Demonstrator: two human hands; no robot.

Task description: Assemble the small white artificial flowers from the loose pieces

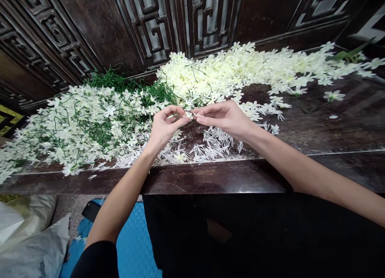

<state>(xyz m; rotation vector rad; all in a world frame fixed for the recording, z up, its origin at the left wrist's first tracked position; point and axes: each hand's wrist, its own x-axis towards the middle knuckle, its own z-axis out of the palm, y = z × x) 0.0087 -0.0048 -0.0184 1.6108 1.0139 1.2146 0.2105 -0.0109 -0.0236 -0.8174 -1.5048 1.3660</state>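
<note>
My left hand [169,123] pinches a small white artificial flower [189,115] between thumb and fingers. Close beside it, my right hand [224,117] is closed in a pinch on a thin white stamen piece [197,115], its tip near the flower. Below both hands lie loose white stamen sticks [218,144] in a scattered heap. To the left spreads a pile of white flowers on green stems [99,121]. Behind my hands is a heap of cream flower heads [216,75].
Bare green stems [116,81] lie against the carved dark wood panel [162,25] at the back. The dark wooden bench [337,125] carries everything. A single flower [334,95] sits at right. Below are a phone [91,211], a blue mat [135,238] and pale sacks [39,246].
</note>
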